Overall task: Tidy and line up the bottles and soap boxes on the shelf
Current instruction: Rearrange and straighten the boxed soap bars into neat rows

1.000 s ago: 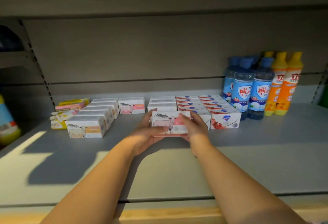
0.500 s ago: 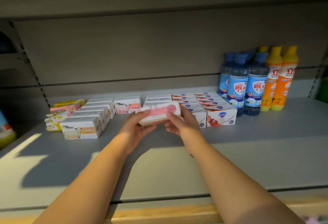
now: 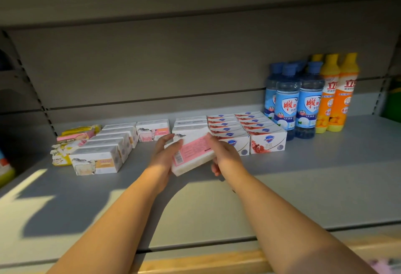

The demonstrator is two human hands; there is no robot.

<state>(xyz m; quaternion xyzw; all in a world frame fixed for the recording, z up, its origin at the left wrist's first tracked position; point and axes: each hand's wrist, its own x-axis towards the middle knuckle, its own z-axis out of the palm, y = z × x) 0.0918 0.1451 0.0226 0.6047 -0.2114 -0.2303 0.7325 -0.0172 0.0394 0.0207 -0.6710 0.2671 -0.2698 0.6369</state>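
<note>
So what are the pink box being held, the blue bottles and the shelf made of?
The pink box looks like printed cardboard, matte, with crisp folded edges and a barcode. The blue bottles seem to be clear tinted plastic: they are glossy, the liquid shows through, and each has a wrapped label. The shelf is probably painted metal, smooth grey with a faint sheen, though that is less certain.

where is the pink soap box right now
Head view, centre: the pink soap box is held tilted between the left hand and right hand above the shelf, just in front of the white soap boxes, left of the red-and-white boxes.
</note>
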